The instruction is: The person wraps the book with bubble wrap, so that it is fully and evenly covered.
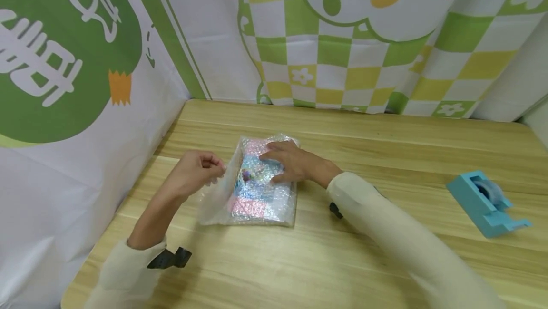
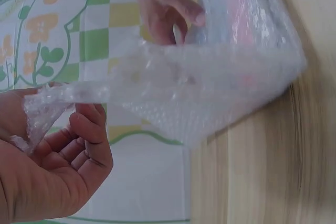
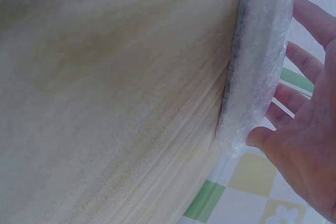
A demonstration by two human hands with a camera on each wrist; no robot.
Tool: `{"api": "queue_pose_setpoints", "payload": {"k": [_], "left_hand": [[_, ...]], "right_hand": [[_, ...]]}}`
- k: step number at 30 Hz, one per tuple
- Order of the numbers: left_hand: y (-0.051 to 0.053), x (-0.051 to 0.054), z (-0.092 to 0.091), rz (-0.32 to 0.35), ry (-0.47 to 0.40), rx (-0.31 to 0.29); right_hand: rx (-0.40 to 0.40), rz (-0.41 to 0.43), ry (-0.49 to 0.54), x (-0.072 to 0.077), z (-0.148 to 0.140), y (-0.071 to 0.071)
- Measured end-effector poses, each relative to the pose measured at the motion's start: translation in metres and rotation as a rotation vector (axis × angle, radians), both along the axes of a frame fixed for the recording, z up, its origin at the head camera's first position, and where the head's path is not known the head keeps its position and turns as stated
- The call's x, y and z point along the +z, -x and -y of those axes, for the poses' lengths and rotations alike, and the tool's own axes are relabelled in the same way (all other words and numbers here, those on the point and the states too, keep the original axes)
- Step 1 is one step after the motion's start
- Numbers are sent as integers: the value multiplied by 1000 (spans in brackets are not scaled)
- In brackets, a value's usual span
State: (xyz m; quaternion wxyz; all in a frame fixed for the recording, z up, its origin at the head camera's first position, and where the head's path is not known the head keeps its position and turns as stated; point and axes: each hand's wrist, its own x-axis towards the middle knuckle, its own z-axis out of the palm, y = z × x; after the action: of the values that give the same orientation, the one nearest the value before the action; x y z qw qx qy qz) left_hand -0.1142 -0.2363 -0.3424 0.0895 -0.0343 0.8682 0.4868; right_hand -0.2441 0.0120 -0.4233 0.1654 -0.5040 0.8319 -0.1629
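Observation:
A flat, pink-and-blue printed item [image 1: 257, 171] lies on the table inside clear bubble wrap [image 1: 282, 209]; its exact kind is hard to make out through the layers. My left hand [image 1: 192, 173] pinches the edge of a loose bubble wrap flap and holds it raised on the package's left side. In the left wrist view that flap [image 2: 157, 82] stretches from the left hand [image 2: 63, 161] across to the package. With fingers spread, my right hand [image 1: 291, 161] rests on top of the wrapped item. The right wrist view has its fingertips [image 3: 257, 137] touching the wrap.
A blue tape dispenser [image 1: 479, 204] with a roll of clear tape stands on the wooden table [image 1: 385, 152] at the right. Patterned cloth [image 1: 334, 57] hangs behind the table's far edge, and a white-and-green sheet [image 1: 85, 157] borders the left.

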Motion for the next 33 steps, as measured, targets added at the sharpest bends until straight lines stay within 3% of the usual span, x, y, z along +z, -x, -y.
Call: {"api": "queue_pose_setpoints", "payload": {"k": [8,18,21,33], "left_hand": [[5,-11,-22,-11,-112,-42],[11,-30,-51,-11,-87,-59],[13,-38,-59,-33,-64,-61],[16,-68,-81,-170,161,-120]], "right_hand": [[-8,1,11,-1,-1,0],[-20,7,17,-3,-1,0],[-20,5,27,-3,-1,0],[20,-27,73,-2,-1,-1]]}}
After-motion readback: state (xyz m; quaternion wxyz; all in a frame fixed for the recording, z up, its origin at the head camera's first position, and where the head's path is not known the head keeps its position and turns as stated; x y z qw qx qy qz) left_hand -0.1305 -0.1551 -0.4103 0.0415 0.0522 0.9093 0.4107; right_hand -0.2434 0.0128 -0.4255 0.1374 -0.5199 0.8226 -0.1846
